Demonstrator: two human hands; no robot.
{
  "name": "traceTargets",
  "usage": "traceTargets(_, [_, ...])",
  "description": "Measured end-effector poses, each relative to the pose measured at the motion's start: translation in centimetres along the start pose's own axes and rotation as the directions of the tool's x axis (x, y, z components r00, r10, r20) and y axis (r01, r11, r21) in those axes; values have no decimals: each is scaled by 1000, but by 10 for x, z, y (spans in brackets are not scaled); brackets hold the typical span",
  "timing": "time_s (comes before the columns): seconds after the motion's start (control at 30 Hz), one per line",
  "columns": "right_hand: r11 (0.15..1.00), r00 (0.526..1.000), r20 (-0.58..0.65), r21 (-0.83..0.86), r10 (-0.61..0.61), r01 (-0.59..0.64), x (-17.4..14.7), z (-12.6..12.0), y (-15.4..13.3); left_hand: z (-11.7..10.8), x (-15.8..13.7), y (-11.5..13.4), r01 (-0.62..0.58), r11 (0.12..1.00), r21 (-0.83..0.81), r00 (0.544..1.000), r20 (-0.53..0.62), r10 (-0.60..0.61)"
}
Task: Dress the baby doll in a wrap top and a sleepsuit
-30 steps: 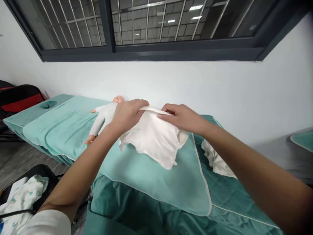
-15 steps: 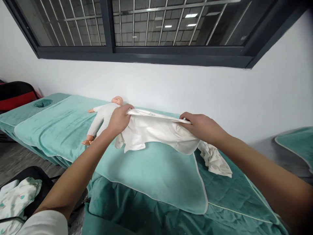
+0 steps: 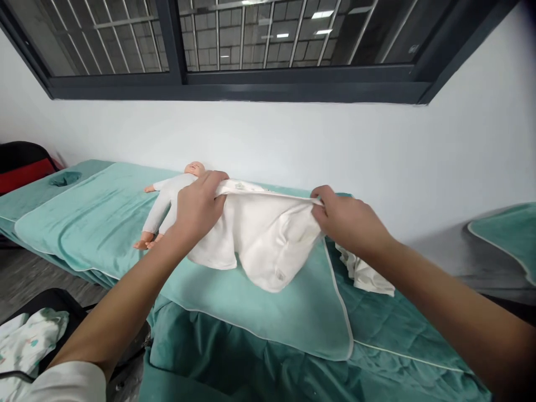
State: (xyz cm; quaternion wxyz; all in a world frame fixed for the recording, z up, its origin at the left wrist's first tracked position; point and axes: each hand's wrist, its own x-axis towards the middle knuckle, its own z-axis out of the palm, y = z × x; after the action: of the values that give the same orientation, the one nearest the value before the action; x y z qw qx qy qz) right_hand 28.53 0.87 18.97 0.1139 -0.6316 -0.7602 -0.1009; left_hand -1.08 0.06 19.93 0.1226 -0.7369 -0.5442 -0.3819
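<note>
A white baby garment (image 3: 268, 234) is stretched between my two hands above the green bed cover, its lower part hanging in loose folds. My left hand (image 3: 203, 201) pinches the garment's upper edge at one end. At the other end, my right hand (image 3: 345, 215) has its fingers closed on the same edge. Beyond my left hand a baby doll (image 3: 170, 192) in pale grey clothing lies on its back, partly covered by that hand. A crumpled white cloth (image 3: 371, 276) rests on the bed below my right wrist, partly hidden by my arm.
The bed (image 3: 247, 329) with its green cover stands against a white wall under a barred window (image 3: 251, 44). A black and red object (image 3: 25, 167) is at the far left. Patterned white fabric (image 3: 31, 340) lies on a black seat at lower left. Another green cover (image 3: 508, 237) shows at right.
The garment's hanging part has swung down and toward me, reaching lower over the bed. Both hands keep hold of its edge. The view has shifted slightly.
</note>
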Motion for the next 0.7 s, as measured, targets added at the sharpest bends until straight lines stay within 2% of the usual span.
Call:
traceTargets(0.07, [998,1000,7,-59,-8,8,1,4,13,2,0,-10,29,997,74,999,22,-31])
traceTargets(0.17, [996,999,7,-70,-47,47,-3,16,34,10,-7,-28,98,994,47,991,91,-102])
traceTargets(0.23, [998,998,-27,4,-56,56,-9,23,44,16,-15,-37,146,989,-22,981,133,-142])
traceTargets(0.3, [987,999,-10,156,-35,36,-15,27,48,19,-24,-42,162,984,-79,978,147,-149])
traceTargets(0.4, [933,987,151,361,-50,-8,-25,26,37,18,-31,-36,128,986,-105,987,115,-116])
traceTargets(0.5, [930,964,229,365,-137,46,-30,22,13,11,-30,-18,56,991,-122,997,57,-49])
traceTargets(0.63, [970,988,88,220,-126,104,-24,18,-16,6,-25,7,-104,992,-76,993,-68,99])
traceTargets(0.7, [937,990,20,326,-138,124,-19,12,-25,7,-23,14,-156,987,-19,979,-135,152])
